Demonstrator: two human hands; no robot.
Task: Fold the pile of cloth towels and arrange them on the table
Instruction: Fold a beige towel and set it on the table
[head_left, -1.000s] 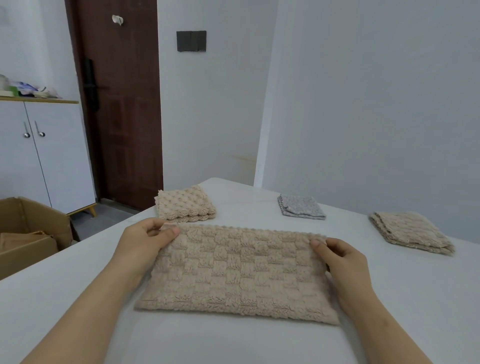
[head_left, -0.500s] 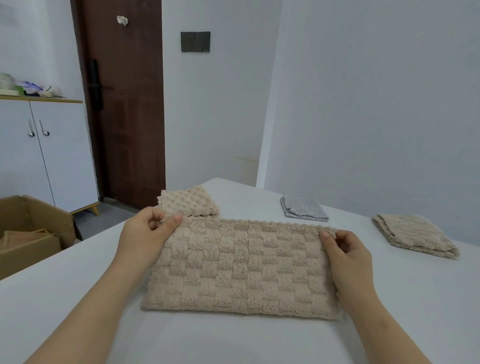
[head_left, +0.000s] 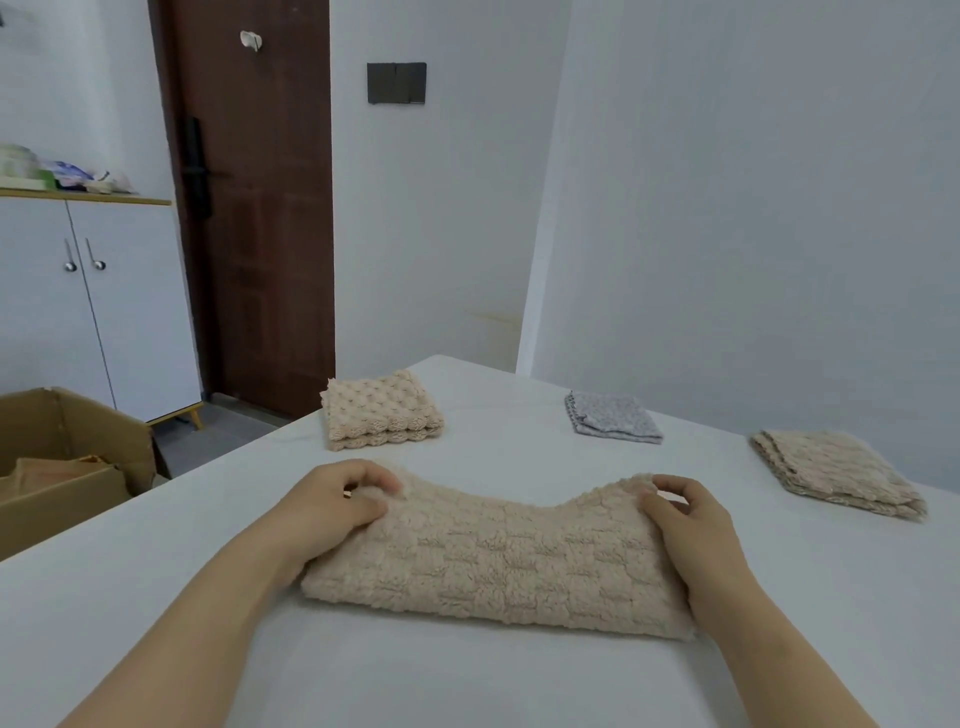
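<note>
White table, four towels.
A beige checker-textured terry towel lies nearest; beyond its left end, a folded beige bobble-knit towel; beyond its right, a folded grey towel; farther right, a folded beige fuzzy towel.

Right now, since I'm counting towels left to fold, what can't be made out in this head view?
Head view:
- Open brown cardboard box: cut off by the left edge; its walls hide most contents.
- Fluffy beige checked towel: the left hand and right hand pinch and cover its far corners; its layer count is hidden.
- Clutter on the white cabinet: blurred, too small to name.
</note>
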